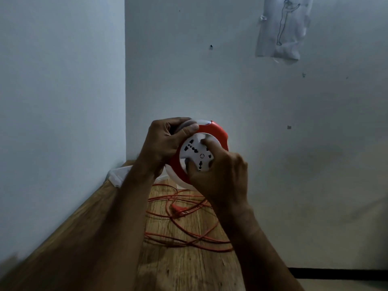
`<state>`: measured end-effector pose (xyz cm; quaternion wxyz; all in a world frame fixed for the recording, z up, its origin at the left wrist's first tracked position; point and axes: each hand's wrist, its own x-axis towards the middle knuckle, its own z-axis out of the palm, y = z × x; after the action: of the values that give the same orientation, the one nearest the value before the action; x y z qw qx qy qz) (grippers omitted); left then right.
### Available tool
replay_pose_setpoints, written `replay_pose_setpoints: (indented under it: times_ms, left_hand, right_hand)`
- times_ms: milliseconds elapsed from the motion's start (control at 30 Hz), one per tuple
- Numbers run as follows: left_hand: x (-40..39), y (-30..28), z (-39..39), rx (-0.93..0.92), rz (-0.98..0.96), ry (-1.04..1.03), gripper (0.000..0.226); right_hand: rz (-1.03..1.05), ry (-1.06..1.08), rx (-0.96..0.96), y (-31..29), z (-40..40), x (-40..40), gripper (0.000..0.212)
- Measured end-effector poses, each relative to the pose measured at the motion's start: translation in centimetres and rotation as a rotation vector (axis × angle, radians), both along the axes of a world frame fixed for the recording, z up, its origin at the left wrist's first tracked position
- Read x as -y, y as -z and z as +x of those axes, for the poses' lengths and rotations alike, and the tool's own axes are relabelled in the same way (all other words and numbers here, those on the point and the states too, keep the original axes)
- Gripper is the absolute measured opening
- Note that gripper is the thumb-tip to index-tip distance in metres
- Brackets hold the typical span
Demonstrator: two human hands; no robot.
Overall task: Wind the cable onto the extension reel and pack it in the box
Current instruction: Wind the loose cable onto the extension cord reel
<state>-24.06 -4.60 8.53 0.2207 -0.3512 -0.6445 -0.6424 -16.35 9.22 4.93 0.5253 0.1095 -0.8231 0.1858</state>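
Observation:
A round red and white extension reel (218, 133) with a white socket face (197, 153) is held up in the air above a wooden table. My left hand (165, 141) grips its upper left rim, thumb lying over the red edge. My right hand (220, 175) grips the white socket disc from the lower right, fingers curled into its notches. The orange cable (184, 208) lies in loose loops on the table below, with its plug (178, 208) among them.
The wooden table (189, 267) runs into a corner between two pale walls. A clear plastic box (117, 175) sits at the table's far left corner, partly behind my left forearm. A plastic bag hangs on the wall (281, 32) at upper right.

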Motion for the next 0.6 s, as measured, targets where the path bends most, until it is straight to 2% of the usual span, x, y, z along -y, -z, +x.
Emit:
replay_pose_setpoints:
  times_ms: [133,333,500,533,567,600]
  left_hand:
    - [-1.0,-0.1,0.4,-0.040,0.002,-0.002,0.018]
    - [-2.3,0.1,0.5,-0.144,-0.027,-0.076,0.034]
    - [-2.9,0.5,0.6,-0.136,-0.054,-0.047,0.028]
    - [-2.9,0.5,0.5,-0.131,-0.044,-0.041,0.025]
    - [-2.7,0.4,0.5,-0.122,-0.027,-0.034,0.022]
    - [-2.5,0.4,0.5,-0.105,-0.001,-0.023,0.020]
  right_hand:
    - [-0.316,-0.019,-0.038,0.0,-0.2,0.7,0.059]
    - [-0.919,-0.221,0.119,0.0,-0.7,1.3,0.040]
    - [-1.602,-0.658,0.283,-1.3,0.5,1.2,0.022]
    - [-1.628,-0.736,0.309,-1.6,0.7,1.0,0.016]
    - [-1.555,-0.776,0.339,-1.9,1.0,0.7,0.013]
    - [-1.376,-0.754,0.367,-2.3,1.1,0.5,0.012]
